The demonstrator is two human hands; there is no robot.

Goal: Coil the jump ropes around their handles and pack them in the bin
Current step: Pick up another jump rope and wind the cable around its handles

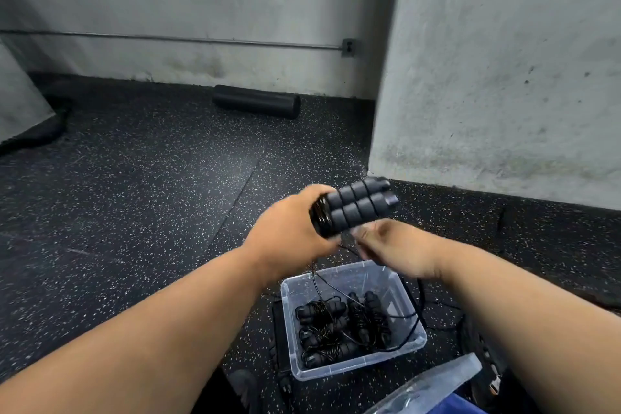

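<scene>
The left hand (289,232) grips a pair of black foam handles (356,207) held side by side, its fingers curled round the end where thin cord is already wound in tight turns. The handles point up and to the right, above the floor and beyond the bin. The ribbed foam should be soft and grippy, so the pair ought to sit firm in a closed fist; together they look light. The best hold seems to be just where it is now, across both handles at once, so they cannot splay apart while the cord goes on.

The right hand (400,245) is just beside the handles, below them, and blurred. Its fingers look bunched, probably pinching the loose cord (317,279), but I cannot tell for certain. That cord trails down from the handles into the bin. It looks thin, springy and a little slick, likely to uncoil if tension drops, so it wants to be kept taut.

Near and below the hands, the clear plastic bin (408,299) stands on the speckled floor (134,212). Inside lie coiled ropes (339,329): I count about four bundles, though they overlap and the exact number is unsure. One rope is in hand. One bin, and one clear lid (433,386) at the near right. One black foam roller (257,101) lies far off by the wall.
</scene>
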